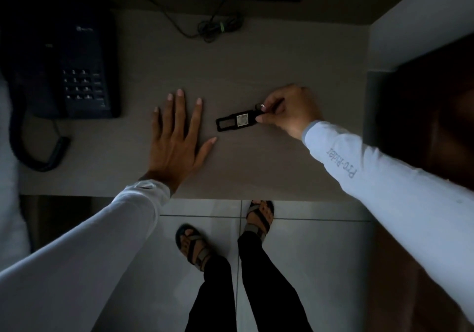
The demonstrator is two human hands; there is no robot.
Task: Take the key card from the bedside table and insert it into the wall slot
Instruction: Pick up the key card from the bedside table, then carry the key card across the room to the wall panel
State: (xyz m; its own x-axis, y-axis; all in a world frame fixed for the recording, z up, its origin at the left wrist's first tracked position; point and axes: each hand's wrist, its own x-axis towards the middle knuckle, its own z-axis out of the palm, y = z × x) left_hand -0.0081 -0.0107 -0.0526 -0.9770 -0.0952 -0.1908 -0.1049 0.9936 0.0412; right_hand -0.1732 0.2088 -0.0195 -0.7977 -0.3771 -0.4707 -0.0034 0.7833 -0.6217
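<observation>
Pinching the key card (237, 120) at its ring end, your right hand (287, 109) should lift it level; left hand (177, 136) lies flat, spread on the bench (256, 70).

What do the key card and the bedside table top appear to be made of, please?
The key card, pinched at one end by the right hand, looks like matte black plastic with a cut-out window and a pale square label; a small shiny ring at its held end looks metallic. The bedside table seems grey wood-grain laminate, given its faint streaks and flat, dull sheen. Dim light leaves both uncertain.
</observation>
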